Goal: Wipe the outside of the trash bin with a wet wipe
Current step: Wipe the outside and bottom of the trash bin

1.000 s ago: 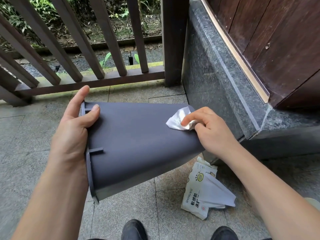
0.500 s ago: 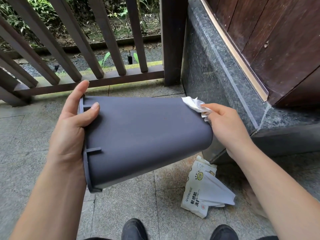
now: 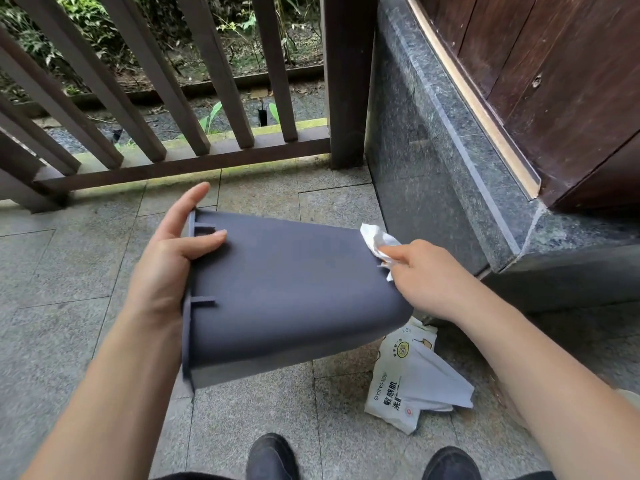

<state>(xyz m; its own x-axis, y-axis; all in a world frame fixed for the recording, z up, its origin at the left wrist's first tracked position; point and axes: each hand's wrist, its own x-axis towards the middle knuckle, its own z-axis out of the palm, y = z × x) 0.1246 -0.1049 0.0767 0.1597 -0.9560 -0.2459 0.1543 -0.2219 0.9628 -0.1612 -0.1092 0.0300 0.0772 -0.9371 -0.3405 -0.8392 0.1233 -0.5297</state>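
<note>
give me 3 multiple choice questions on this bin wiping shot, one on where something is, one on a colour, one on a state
1. Where does the pack of wipes lie?
A. on the stone ledge
B. on the paved floor, below the bin's base end
C. inside the bin

2. What colour is the trash bin?
A. dark grey
B. bright red
C. white

3. How is the bin held?
A. standing upright on the floor
B. hung from the railing
C. on its side, off the floor, between both hands

Answers
1. B: the pack rests on the floor tiles beside the right forearm, partly under the bin's base.
2. A: its whole outer wall shows dark grey.
3. C: the left hand grips the rim end, and the right hand presses the wet wipe at the base end.
</note>
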